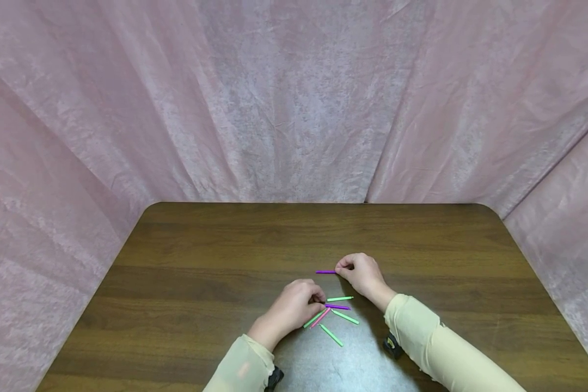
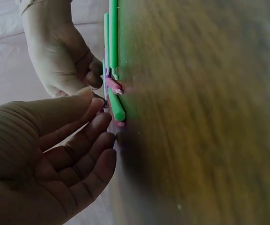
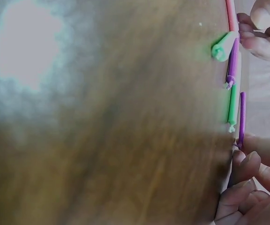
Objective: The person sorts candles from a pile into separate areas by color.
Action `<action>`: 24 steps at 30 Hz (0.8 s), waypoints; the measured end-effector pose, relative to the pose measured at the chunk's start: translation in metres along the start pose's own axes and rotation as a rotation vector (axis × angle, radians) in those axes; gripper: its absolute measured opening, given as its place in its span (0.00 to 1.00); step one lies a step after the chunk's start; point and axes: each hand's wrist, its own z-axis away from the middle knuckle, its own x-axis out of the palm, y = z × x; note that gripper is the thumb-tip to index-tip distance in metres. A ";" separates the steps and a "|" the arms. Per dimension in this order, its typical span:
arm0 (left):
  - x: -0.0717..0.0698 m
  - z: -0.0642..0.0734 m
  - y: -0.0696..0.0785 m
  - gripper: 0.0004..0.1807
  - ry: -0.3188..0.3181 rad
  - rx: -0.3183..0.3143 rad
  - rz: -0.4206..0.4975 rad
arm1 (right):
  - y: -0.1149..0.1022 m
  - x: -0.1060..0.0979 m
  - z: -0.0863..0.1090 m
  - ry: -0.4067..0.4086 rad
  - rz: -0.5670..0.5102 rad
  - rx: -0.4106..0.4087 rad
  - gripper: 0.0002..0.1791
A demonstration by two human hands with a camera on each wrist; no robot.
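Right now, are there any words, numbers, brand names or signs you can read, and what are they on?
None that I can read.
Black wrist device by the right sleeve: a tiny yellowish mark, too small and blurred to make out.
Purple candle in the right hand: no lettering shows.
Thin candles on the wooden table: no lettering shows.
Pink curtain: no lettering shows.

Lower middle of the frame: four green candles (image 1: 340,299), two purple candles (image 1: 338,307) and at least one pink candle (image 1: 320,318) — whether a second pink one lies there, I cannot tell. Hands number two — one left hand (image 1: 294,305), one right hand (image 1: 365,275). Lower half: one table (image 1: 201,245), two sleeves (image 1: 414,321).
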 end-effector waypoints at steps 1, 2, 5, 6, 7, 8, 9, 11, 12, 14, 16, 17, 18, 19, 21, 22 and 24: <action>0.000 -0.001 0.000 0.02 -0.001 -0.002 0.004 | 0.000 0.000 0.000 0.004 -0.005 -0.003 0.03; 0.001 -0.002 0.000 0.02 -0.002 -0.004 0.007 | 0.001 0.000 0.001 0.007 -0.008 -0.006 0.03; 0.002 -0.004 0.000 0.02 -0.004 -0.010 0.016 | 0.002 -0.001 0.002 0.021 -0.022 -0.014 0.03; 0.003 -0.005 0.000 0.02 -0.006 -0.011 0.015 | 0.003 -0.001 0.003 0.026 -0.028 -0.016 0.03; 0.003 -0.006 0.000 0.03 -0.007 -0.012 0.015 | 0.003 -0.001 0.003 0.029 -0.036 -0.016 0.02; 0.003 -0.006 0.000 0.03 -0.008 -0.011 0.012 | 0.004 -0.002 0.004 0.031 -0.044 -0.016 0.02; 0.004 -0.007 0.001 0.03 -0.011 -0.011 0.009 | 0.004 -0.002 0.005 0.032 -0.054 -0.015 0.02; 0.003 -0.008 0.001 0.03 -0.014 -0.012 -0.001 | 0.006 -0.004 0.007 0.033 -0.074 -0.008 0.02; 0.004 -0.008 0.001 0.04 -0.012 -0.009 -0.004 | 0.006 -0.004 0.009 0.033 -0.084 -0.003 0.02; 0.003 -0.009 0.002 0.04 -0.015 -0.012 -0.014 | 0.008 -0.006 0.011 0.033 -0.100 0.008 0.02; 0.004 -0.009 0.002 0.05 -0.015 -0.010 -0.022 | 0.009 -0.007 0.014 0.033 -0.110 0.015 0.02; 0.004 -0.009 0.002 0.05 -0.015 -0.009 -0.027 | 0.010 -0.008 0.016 0.035 -0.114 0.016 0.02; 0.004 -0.010 0.002 0.05 -0.014 -0.006 -0.031 | 0.011 -0.009 0.017 0.037 -0.120 0.017 0.02; 0.004 -0.010 0.003 0.05 -0.015 -0.007 -0.034 | 0.012 -0.009 0.018 0.038 -0.122 0.016 0.02; 0.004 -0.011 0.003 0.05 -0.014 -0.004 -0.039 | 0.013 -0.010 0.021 0.038 -0.127 0.013 0.02; 0.005 -0.011 0.002 0.05 -0.013 -0.004 -0.041 | 0.014 -0.011 0.022 0.038 -0.131 0.013 0.02; 0.005 -0.011 0.002 0.05 -0.010 -0.002 -0.047 | 0.015 -0.012 0.025 0.033 -0.138 0.014 0.02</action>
